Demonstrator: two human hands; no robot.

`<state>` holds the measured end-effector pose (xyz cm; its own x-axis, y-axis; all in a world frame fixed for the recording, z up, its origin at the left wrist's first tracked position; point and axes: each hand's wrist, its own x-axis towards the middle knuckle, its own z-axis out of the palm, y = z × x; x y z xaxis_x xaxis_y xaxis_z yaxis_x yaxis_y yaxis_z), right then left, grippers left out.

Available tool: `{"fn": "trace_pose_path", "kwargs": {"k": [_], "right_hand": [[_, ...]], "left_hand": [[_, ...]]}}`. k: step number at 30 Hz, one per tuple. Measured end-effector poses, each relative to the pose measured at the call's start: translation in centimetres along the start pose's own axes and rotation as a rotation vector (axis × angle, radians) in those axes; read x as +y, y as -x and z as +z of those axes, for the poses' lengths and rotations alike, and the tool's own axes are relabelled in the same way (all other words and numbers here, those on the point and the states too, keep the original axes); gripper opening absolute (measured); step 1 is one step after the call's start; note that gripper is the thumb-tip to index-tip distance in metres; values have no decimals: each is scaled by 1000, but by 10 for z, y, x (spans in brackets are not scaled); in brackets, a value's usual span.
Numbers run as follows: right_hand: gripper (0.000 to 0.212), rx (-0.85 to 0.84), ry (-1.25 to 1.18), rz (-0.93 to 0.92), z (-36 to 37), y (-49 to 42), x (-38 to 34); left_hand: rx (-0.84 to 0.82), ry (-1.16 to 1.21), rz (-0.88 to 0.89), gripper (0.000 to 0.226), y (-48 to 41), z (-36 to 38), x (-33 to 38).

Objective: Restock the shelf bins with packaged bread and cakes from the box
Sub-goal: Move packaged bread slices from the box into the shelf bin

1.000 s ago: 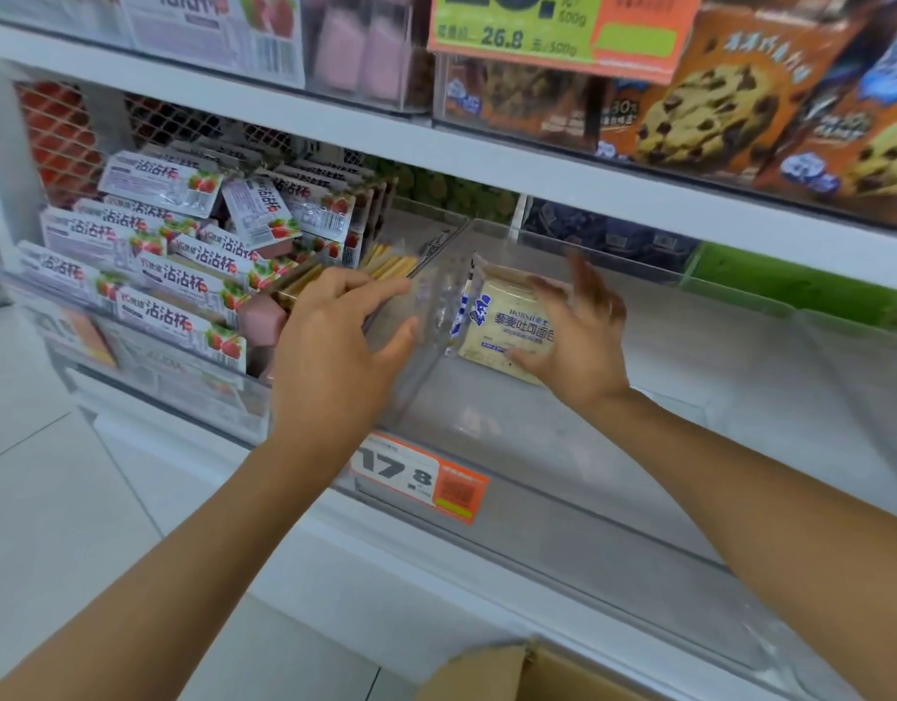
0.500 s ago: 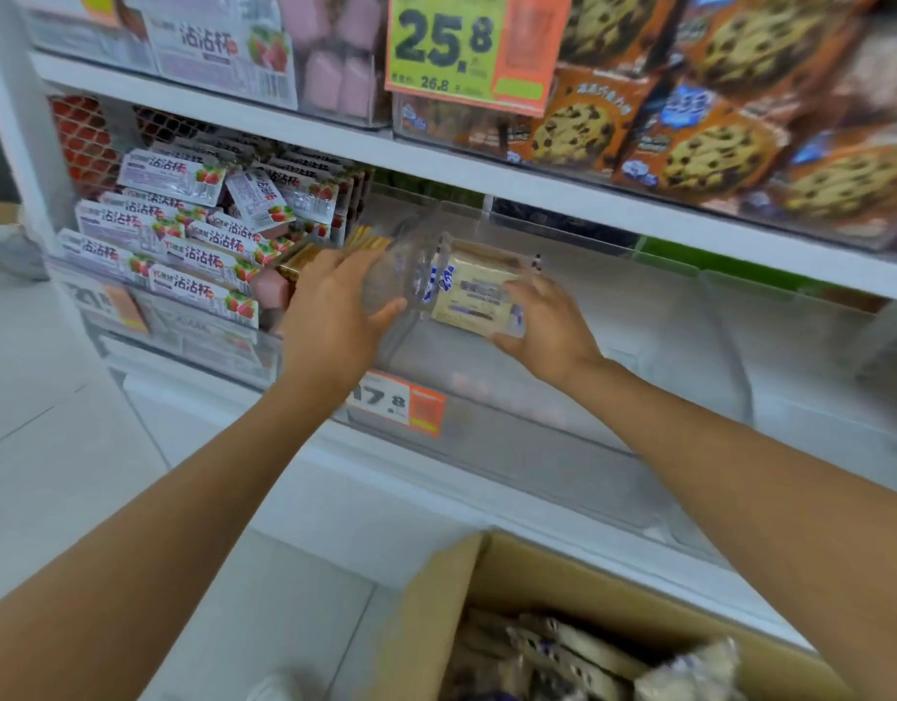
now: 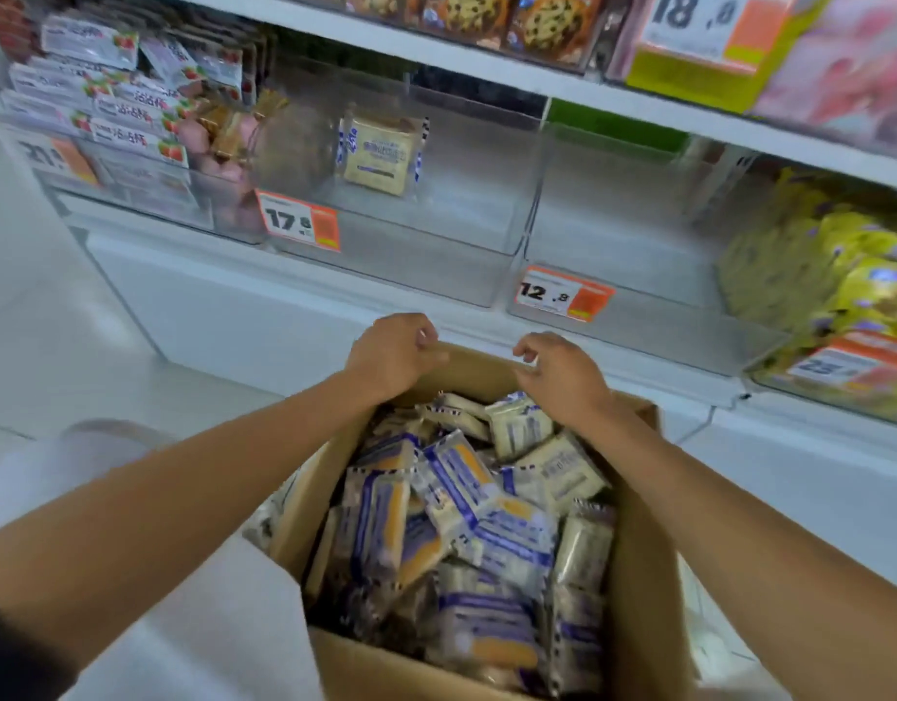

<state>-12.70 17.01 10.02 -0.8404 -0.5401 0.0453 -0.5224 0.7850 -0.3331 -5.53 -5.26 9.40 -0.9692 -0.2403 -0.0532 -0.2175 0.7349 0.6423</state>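
Left hand: the left hand [image 3: 393, 354] is hovering over the far rim of the box [image 3: 643, 574], fingers loosely curled and, as far as I can see, pinching nothing.
Right hand: the right hand [image 3: 562, 379] is hanging near it over the same rim, fingers likewise slack and wrapped around nothing.
Where the goods are lying: the packs in the box [image 3: 466, 498] are lying heaped at all angles just under both wrists. One placed pack [image 3: 380, 154] is leaning upright in the clear bin [image 3: 411, 265] carrying the 17.8 tag [image 3: 300, 221].
How they are likely handling: I am guessing light and soft, sliced bread in thin glossy film, so a hard squeeze would be denting them and the wrap may be sliding under the fingers.
Where I would be taking hold: across the flat faces of a top pack, thumb on one side and fingers on the other, lifting loose upper ones rather than digging.
Risk: grabbing several at once may be letting one slip out on the way up.
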Motion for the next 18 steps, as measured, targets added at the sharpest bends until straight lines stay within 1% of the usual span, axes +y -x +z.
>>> {"fn": "trace_pose_path", "kwargs": {"k": [2,3,6,7,10,12,14,15,16,17,18], "right_hand": [[32,-45,-29,105,13,25,34],[36,-45,-81,178,21,33,48],[42,-50,-262,459,44,40,81],[46,-74,-292,495,53,40,87],[57,-147,-398,462,78,31,90],[49,-117,-344,441,94,22,87],[36,-78,-186,363,105,17,77],[34,-58,-174,307,105,15,69],[33,-44,-214,244,104,13,62],[34,-34,-283,179,98,13,53],[37,-30,-355,130,89,12,45]], "left_hand": [[-96,-28,4,29,5,24,-2],[-127,-20,11,33,7,34,-3],[-165,27,3,36,6,59,-8],[-178,45,-10,35,4,65,-10],[-227,96,-46,39,-3,80,-13],[-265,128,-66,48,-6,86,-10],[-312,152,-73,64,-8,93,-7],[-338,156,-69,74,-8,96,-3],[-353,148,-55,81,-8,98,2],[-358,140,-44,83,-9,100,6],[-347,137,-40,75,-9,102,11]]}}
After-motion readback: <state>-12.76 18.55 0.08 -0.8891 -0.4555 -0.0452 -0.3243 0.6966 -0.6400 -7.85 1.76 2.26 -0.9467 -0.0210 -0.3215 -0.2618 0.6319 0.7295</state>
